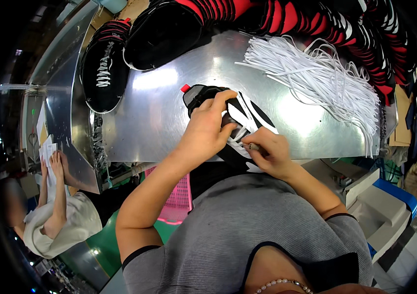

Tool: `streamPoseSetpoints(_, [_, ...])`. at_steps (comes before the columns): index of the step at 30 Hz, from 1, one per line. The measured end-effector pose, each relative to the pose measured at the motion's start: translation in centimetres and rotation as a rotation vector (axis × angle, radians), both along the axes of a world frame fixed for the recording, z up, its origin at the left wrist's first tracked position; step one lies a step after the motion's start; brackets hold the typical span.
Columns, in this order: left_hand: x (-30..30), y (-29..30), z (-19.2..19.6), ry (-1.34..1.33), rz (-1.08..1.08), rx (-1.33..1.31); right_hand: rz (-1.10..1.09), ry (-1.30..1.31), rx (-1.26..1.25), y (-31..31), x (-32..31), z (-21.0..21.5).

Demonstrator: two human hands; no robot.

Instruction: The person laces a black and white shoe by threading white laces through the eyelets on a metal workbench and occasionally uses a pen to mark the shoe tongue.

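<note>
A black shoe upper (237,114) with white stripes, a grey heel and a red tab lies at the near edge of the metal table, in front of my body. My left hand (207,126) grips it by the collar, thumb and fingers apart across the opening. Closed in a pinch, my right hand (273,153) holds a small hook-like tool (253,146) with a short handle, its thin tip at the eyelets. White lace (240,133) runs through the lacing area near both hands. My fingers partly hide the tool and the eyelets.
A heap of loose white laces (311,78) covers the table's right side. Rows of black and red uppers (287,17) line the back. A laced black upper (103,73) lies at left. Below are a pink basket (176,198) and another person (64,220) holding papers.
</note>
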State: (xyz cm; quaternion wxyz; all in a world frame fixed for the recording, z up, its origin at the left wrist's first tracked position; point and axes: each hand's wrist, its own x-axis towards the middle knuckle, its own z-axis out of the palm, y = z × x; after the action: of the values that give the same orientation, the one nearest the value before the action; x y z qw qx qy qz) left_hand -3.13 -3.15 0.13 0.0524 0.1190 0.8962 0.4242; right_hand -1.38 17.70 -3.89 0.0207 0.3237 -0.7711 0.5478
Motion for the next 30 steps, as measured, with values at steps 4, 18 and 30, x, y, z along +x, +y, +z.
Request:
streamPoseSetpoints(4, [-0.2, 0.7, -0.3, 0.013, -0.009, -0.203, -0.06, 0.057, 0.014, 0.0, 0.5, -1.8])
streamPoseSetpoints(18, [-0.7, -1.2, -0.2, -0.13, 0.027, 0.12, -0.183, -0.056, 0.003, -1.0, 0.2, -1.9])
streamPoseSetpoints(30, [-0.1, -0.8, -2.5, 0.286, 0.044, 0.013, -0.093, 0.262, 0.253, -3.3, 0.7, -0.7])
